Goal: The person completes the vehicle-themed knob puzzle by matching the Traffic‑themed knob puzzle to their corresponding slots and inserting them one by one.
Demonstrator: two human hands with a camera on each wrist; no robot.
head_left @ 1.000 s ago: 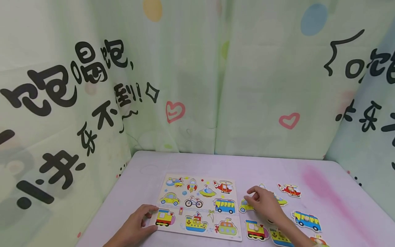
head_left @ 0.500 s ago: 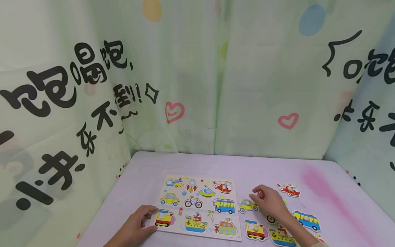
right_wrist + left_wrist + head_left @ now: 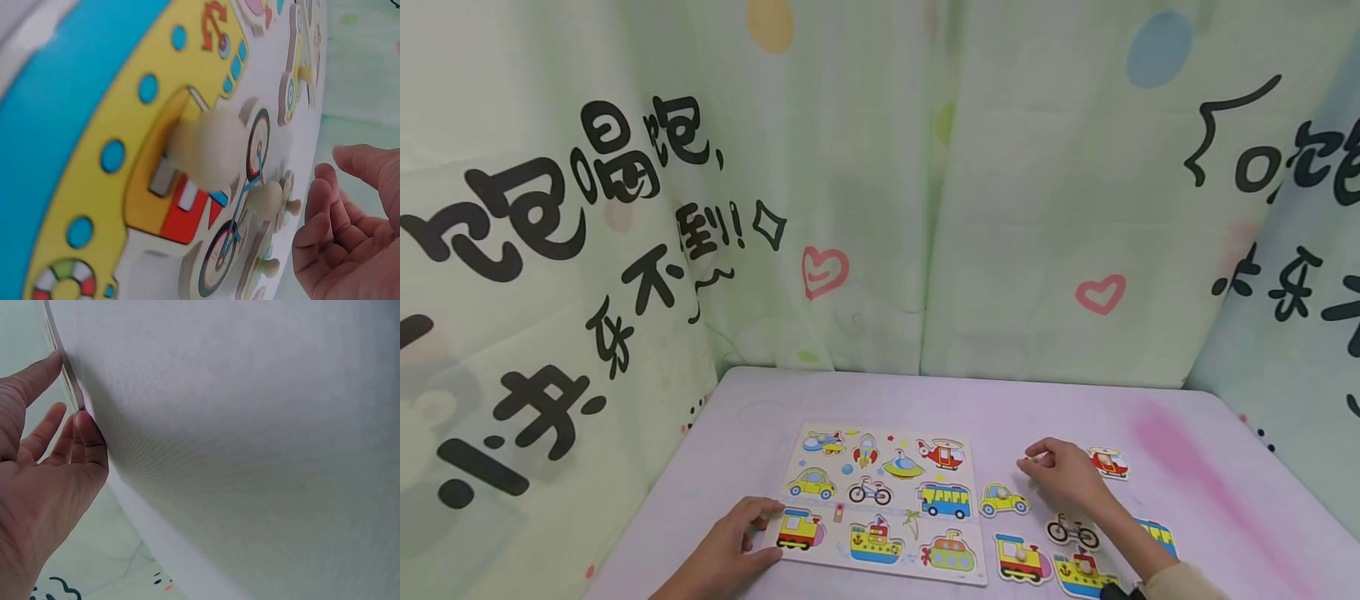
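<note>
A white puzzle board (image 3: 951,467) with vehicle pictures lies flat on the table. My left hand (image 3: 737,537) rests at its front left corner, thumb and forefinger touching the edge; the left wrist view shows this contact too. Over the far part of the loose pieces is my right hand (image 3: 1063,475), with bent fingers and the thumb (image 3: 359,162) apart from them. Nothing shows between them. Near it lie the car piece (image 3: 1003,500), bicycle piece (image 3: 1073,532) and helicopter piece (image 3: 1108,462). The hand covers what lies below it.
Closer in are the train piece (image 3: 1021,558), ship piece (image 3: 1078,573) and bus piece (image 3: 1161,535), the last partly behind the right forearm. Round knobs (image 3: 212,147) stand up from the pieces. A printed curtain (image 3: 1000,208) hangs behind the table (image 3: 1210,467).
My right hand has moved from beside the car piece to farther back and right. The car and bicycle pieces now show fully; the helicopter piece is partly covered. My left hand stays put.
</note>
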